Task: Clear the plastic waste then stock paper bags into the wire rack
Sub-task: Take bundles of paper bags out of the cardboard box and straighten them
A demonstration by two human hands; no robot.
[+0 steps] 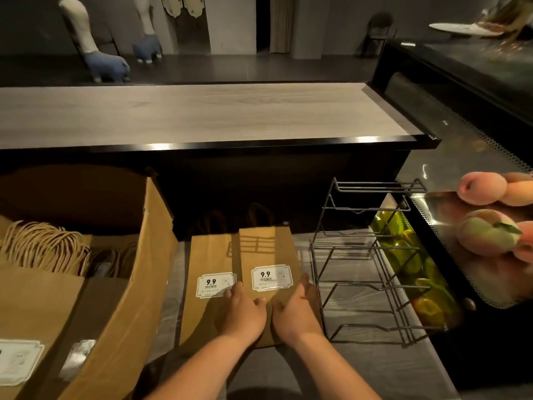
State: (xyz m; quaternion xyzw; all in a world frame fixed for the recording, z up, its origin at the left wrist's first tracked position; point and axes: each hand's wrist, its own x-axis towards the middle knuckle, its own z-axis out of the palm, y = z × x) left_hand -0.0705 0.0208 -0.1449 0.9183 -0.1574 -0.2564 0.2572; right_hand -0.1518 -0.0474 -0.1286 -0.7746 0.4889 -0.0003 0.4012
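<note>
Two flat brown paper bags lie side by side on the low grey counter, each with a white "9.9" label. The right bag stack (266,249) is gripped at its near end by both hands: my left hand (245,311) on its left edge, my right hand (297,310) on its right edge, fingers curled over the sides. The left bag (207,264) lies partly under my left hand's fingers. The black wire rack (369,264) stands just right of the bags with nothing in its slots.
An open cardboard box (138,255) at the left holds several more paper bags with twine handles. A raised wooden counter top (202,111) runs behind. A glass display case (467,226) with peaches and green fruit stands at the right.
</note>
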